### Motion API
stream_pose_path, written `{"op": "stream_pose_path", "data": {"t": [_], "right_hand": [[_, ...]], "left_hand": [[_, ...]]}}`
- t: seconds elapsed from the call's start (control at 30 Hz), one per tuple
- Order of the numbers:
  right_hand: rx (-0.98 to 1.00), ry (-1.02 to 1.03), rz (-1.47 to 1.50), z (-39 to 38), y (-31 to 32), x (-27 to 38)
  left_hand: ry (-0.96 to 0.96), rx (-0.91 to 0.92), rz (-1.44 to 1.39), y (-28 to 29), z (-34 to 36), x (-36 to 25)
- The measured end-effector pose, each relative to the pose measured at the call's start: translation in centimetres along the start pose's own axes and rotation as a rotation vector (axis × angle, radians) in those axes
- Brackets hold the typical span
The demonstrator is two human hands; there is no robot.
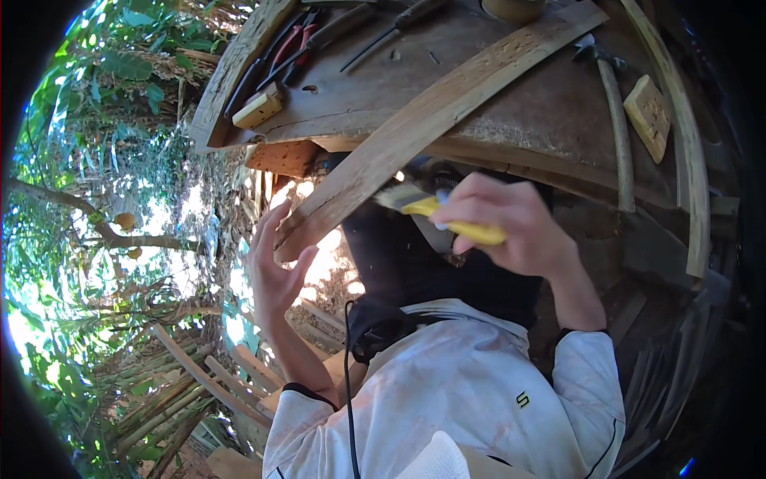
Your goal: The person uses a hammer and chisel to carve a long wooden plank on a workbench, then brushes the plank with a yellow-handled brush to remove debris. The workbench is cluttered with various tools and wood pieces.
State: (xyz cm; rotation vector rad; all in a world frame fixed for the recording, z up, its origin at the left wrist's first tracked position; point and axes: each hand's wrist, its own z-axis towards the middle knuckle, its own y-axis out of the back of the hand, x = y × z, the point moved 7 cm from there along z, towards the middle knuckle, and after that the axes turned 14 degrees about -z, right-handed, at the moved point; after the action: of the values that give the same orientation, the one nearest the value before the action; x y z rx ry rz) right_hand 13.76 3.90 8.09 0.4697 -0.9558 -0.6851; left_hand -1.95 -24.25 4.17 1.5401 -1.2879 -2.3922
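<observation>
A long wooden plank (pixel 435 112) lies slantwise across the workbench, its near left end jutting past the edge. Around that end my left hand (pixel 275 259) is open, fingers and thumb apart; I cannot tell whether it touches the wood. My right hand (pixel 511 219) is closed on the yellow handle of a paintbrush (pixel 419 206). The bristles point left, toward the plank's edge, with a visible gap between them.
On the wooden workbench (pixel 527 132) are red-handled pliers (pixel 291 48), a screwdriver (pixel 391 33), a hammer (pixel 614 112) and two small wood blocks (pixel 257 109), one beside the hammer. Curved wood strips (pixel 698 184) line the right. Foliage (pixel 112 80) and cut sticks (pixel 167 403) are at left.
</observation>
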Motion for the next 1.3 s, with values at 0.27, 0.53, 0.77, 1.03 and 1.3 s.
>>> {"op": "stream_pose_path", "data": {"t": [0.27,0.53,0.77,1.03,1.3], "right_hand": [[-0.019,-0.058,-0.256,1.0,4.8,-2.8],[-0.052,-0.032,-0.272,2.4,6.8,-3.7],[-0.054,-0.030,-0.383,3.1,9.3,-5.8],[-0.054,-0.131,-0.386,3.6,11.8,-8.1],[-0.016,-0.163,-0.439,3.4,12.8,-8.4]], "left_hand": [[0.052,0.015,0.040,-1.9,1.5,-1.4],[0.084,0.005,0.021,-2.3,1.4,-0.4],[0.130,0.017,0.000,-2.3,1.3,0.4],[0.163,0.013,-0.052,-1.8,0.9,1.8],[0.269,0.012,-0.051,-0.6,0.7,2.8]]}}
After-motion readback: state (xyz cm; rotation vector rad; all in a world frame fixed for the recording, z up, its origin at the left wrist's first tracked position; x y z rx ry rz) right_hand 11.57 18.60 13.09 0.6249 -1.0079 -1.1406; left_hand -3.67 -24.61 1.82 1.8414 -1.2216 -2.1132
